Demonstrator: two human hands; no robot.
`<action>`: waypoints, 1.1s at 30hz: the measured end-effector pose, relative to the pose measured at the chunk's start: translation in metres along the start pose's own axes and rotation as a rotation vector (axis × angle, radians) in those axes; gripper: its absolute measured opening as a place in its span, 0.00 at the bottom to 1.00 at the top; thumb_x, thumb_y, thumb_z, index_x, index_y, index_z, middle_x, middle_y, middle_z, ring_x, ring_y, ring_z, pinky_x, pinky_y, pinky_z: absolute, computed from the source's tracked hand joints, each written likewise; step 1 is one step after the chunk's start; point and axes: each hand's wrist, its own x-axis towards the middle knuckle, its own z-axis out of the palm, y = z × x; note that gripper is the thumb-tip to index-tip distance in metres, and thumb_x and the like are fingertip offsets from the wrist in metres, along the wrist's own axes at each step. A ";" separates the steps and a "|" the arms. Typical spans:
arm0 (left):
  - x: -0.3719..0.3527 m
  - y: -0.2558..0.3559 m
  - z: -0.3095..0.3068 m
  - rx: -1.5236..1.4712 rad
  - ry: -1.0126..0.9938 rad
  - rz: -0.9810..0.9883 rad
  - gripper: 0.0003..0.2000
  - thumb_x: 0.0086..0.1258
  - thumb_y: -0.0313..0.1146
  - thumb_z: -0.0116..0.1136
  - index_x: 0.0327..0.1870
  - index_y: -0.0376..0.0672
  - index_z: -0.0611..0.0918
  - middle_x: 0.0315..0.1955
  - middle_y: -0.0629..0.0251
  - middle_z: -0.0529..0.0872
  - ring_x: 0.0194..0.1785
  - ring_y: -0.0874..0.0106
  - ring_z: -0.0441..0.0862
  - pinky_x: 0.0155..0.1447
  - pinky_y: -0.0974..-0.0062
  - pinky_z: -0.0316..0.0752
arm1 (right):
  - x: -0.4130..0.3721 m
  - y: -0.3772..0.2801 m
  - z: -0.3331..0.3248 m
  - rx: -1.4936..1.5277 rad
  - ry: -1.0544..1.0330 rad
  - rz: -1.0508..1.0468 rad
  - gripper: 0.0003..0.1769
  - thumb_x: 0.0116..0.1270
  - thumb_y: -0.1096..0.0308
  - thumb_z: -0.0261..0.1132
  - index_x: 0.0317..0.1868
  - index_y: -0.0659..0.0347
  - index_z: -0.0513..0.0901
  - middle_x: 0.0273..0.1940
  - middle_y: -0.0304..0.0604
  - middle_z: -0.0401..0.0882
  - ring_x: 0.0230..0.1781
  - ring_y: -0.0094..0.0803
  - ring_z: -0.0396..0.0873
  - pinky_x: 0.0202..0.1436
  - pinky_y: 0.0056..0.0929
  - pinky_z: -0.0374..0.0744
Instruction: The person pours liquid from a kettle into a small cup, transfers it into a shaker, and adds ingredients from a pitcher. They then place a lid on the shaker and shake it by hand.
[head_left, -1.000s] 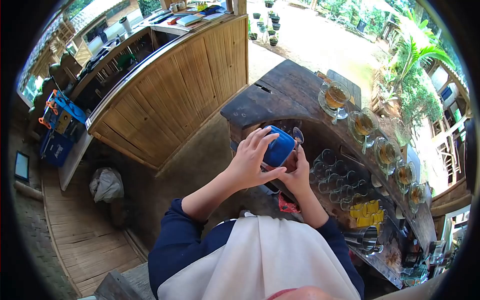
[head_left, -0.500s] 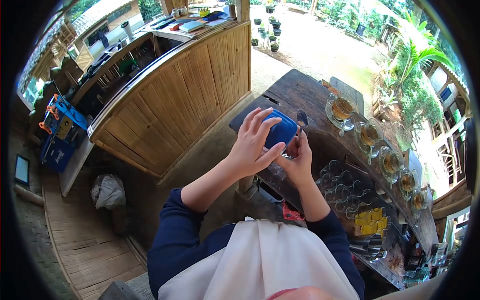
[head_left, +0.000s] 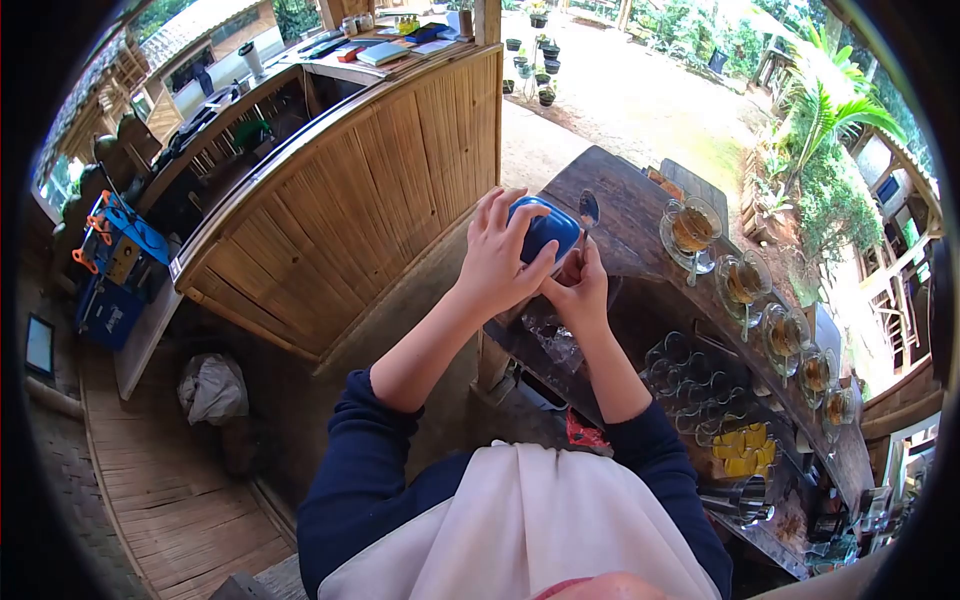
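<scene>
My left hand is wrapped over a blue lid, its fingers across the top and the thumb along the near edge. A container seems to sit under the lid, mostly hidden by my hands. My right hand is closed beside it, holding a metal spoon upright with the bowl at the top. Whether my right fingers also support the container cannot be made out. Both hands are held in front of me, over the near edge of the dark wooden table.
Several glass cups of brown drink on saucers, one a glass cup, line the table's right side. Below are empty glasses and yellow packets. A bamboo counter stands left. A pale bag lies on the floor.
Both hands, with the blue lid and the spoon, have shifted slightly left and up in view. The grip on each looks the same.
</scene>
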 end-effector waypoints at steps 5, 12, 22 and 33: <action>0.006 -0.009 -0.001 -0.005 -0.012 0.020 0.20 0.59 0.41 0.60 0.53 0.48 0.75 0.59 0.57 0.72 0.65 0.51 0.64 0.67 0.51 0.57 | 0.009 0.011 0.001 0.014 -0.010 0.049 0.41 0.52 0.68 0.77 0.62 0.70 0.64 0.39 0.36 0.76 0.38 0.16 0.75 0.42 0.16 0.75; 0.009 -0.014 0.003 -0.061 0.052 0.064 0.19 0.58 0.38 0.60 0.52 0.46 0.76 0.55 0.59 0.77 0.60 0.56 0.71 0.64 0.57 0.63 | 0.013 0.018 0.005 0.059 0.010 0.003 0.41 0.52 0.68 0.77 0.62 0.70 0.63 0.40 0.37 0.77 0.39 0.17 0.76 0.44 0.17 0.76; 0.009 -0.015 0.013 -0.123 0.184 0.075 0.17 0.56 0.37 0.60 0.48 0.45 0.79 0.44 0.60 0.81 0.54 0.54 0.74 0.60 0.58 0.67 | 0.012 0.021 0.002 0.005 0.024 0.028 0.40 0.52 0.69 0.77 0.62 0.68 0.65 0.35 0.34 0.76 0.36 0.16 0.76 0.41 0.17 0.76; 0.008 -0.015 0.015 -0.127 0.212 0.069 0.17 0.56 0.35 0.60 0.48 0.45 0.80 0.43 0.60 0.81 0.53 0.53 0.75 0.60 0.58 0.67 | 0.007 0.033 -0.007 -0.169 0.059 -0.067 0.44 0.50 0.66 0.79 0.65 0.68 0.66 0.26 0.26 0.61 0.24 0.12 0.58 0.27 0.12 0.61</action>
